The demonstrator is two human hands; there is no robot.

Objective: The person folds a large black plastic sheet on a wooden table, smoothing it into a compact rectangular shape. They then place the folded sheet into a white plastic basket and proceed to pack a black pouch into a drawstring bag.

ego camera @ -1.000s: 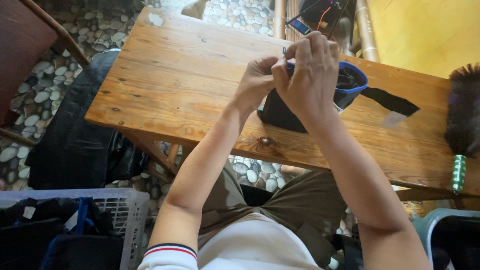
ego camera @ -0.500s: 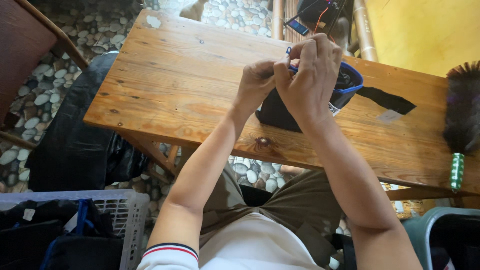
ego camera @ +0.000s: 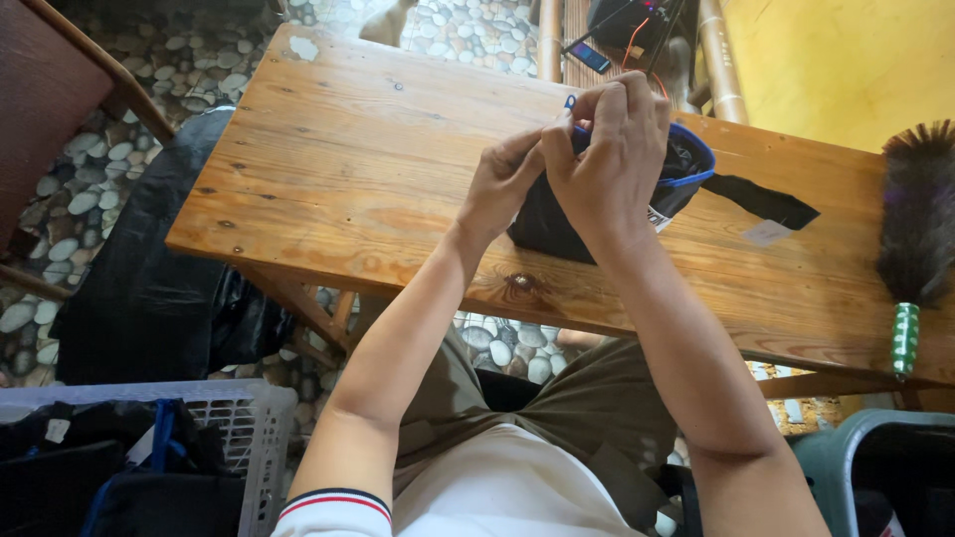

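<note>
A: Near edge first. What's at the bottom of frame?

B: I log a white basket (ego camera: 214, 438) at lower left with dark items inside, and a grey bin (ego camera: 846, 447) at lower right.

A: The hands?

B: Both are at centre frame, above the table (ego camera: 328, 169). The left hand (ego camera: 502, 184) pinches the pouch's near rim; the right hand (ego camera: 612, 159) is curled over the blue-edged rim, fingers closed on it. I judge the two grips hold the mouth steady for handling.

A: The pouch itself?

B: The black pouch (ego camera: 557, 224) rests on the table, mostly hidden under the right hand, its strap (ego camera: 761, 199) trailing right.

A: Beyond?

B: A duster (ego camera: 915, 229) lies at right edge; a device with wires (ego camera: 622, 25) sits at top.
</note>
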